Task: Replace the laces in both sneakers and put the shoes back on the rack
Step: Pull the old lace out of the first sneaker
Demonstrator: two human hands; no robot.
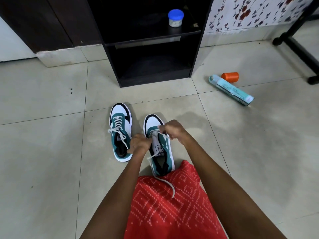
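Tiled floor (51,152) (pale) before black rack (155,81); left grip (139,144) and right grip (172,130) pinch sneaker lace (165,181).

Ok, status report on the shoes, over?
Left hand holds near sneaker, right hand pinches its white lace. Far sneaker laced, untied. Spray can lies right of rack, not blocking.

Look to your right: a long teal can (231,90) lies on its side on the pale floor tiles (51,152). An orange spool (230,77) sits just beside it. Farther right is a black stand leg (296,47). At the back you see a small jar (175,18) with a blue lid, and a wall with red flowers (250,11). Red dotted cloth (172,213) lies near you.
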